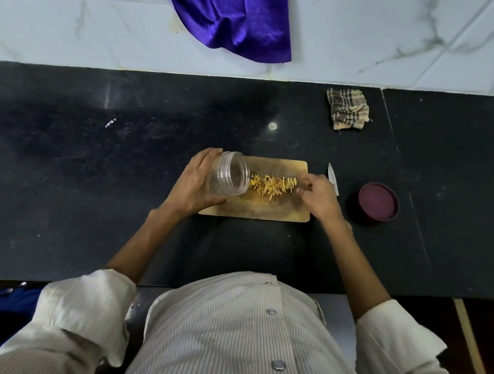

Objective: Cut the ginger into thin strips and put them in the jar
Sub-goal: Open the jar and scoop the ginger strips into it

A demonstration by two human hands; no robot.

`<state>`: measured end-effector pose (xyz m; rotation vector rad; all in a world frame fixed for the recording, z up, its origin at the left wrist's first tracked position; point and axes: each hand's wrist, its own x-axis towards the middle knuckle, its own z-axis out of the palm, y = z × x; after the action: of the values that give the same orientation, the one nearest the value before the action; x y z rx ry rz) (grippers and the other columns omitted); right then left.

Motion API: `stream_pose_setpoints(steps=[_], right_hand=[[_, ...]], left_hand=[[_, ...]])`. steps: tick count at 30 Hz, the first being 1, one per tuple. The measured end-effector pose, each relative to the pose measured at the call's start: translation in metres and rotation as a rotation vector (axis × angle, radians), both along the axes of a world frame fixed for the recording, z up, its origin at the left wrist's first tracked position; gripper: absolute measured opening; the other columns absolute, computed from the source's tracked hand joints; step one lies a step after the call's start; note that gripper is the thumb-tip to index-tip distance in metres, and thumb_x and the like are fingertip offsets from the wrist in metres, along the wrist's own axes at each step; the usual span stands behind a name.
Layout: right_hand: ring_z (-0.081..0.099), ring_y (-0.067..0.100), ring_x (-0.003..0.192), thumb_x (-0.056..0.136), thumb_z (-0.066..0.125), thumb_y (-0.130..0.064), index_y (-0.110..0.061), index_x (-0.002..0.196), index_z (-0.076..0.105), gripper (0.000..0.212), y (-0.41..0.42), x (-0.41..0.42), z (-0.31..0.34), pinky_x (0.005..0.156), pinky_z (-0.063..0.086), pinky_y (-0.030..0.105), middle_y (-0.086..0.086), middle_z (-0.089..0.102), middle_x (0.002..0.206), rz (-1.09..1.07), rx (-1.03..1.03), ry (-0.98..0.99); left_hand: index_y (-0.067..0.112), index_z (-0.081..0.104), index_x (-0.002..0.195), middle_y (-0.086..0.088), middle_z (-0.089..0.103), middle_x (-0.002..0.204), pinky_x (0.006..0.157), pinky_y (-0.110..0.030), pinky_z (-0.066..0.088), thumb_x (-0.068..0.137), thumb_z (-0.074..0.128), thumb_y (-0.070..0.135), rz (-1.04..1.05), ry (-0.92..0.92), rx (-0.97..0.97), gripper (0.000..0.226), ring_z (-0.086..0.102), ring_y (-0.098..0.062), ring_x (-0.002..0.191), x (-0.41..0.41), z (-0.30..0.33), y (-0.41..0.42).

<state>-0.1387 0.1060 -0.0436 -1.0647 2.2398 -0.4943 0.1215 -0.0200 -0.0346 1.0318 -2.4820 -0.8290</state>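
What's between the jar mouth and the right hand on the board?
Head view: a row of cut ginger strips lies on the cutting board, running from the tilted jar mouth to the right hand.

Dim, even indoor light, small round lamp glare (272,125) on the glossy black counter (96,166), soft shadow beneath the person's arms, wide-angle bowing at the edges, hands slightly soft, centre fairly sharp
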Motion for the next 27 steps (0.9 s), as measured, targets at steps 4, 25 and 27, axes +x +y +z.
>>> stream_pose_setpoints(steps=[4,25,27], right_hand=[[0.058,0.028,0.113,0.096,0.062,-0.022,-0.013,0.135,0.058,0.040,-0.010,0.005,-0.004,0.103,0.045,0.038,0.012,0.047,0.129,0.012,0.033,0.033],[0.065,0.019,0.093,0.086,0.072,-0.011,-0.013,0.097,0.076,0.012,-0.025,0.023,-0.014,0.090,0.049,0.032,0.006,0.069,0.109,-0.002,-0.114,0.149],[0.065,0.014,0.086,0.085,0.072,-0.007,-0.010,0.094,0.077,0.011,-0.025,0.020,-0.013,0.087,0.051,0.028,0.004,0.074,0.097,-0.038,-0.136,0.092]], left_hand=[[0.010,0.029,0.146,-0.009,0.030,0.148,0.110,-0.042,0.033,0.060,0.090,0.026,0.009,-0.009,-0.002,0.106,0.030,-0.024,0.136,-0.002,0.000,-0.002],[0.018,0.026,0.147,-0.003,0.026,0.150,0.109,-0.038,0.030,0.061,0.089,0.027,0.041,-0.001,0.060,0.107,0.027,-0.020,0.137,-0.002,0.000,-0.003],[0.018,0.025,0.147,-0.003,0.026,0.150,0.109,-0.036,0.029,0.061,0.089,0.027,0.043,-0.001,0.068,0.107,0.027,-0.020,0.137,-0.001,0.000,-0.003]])
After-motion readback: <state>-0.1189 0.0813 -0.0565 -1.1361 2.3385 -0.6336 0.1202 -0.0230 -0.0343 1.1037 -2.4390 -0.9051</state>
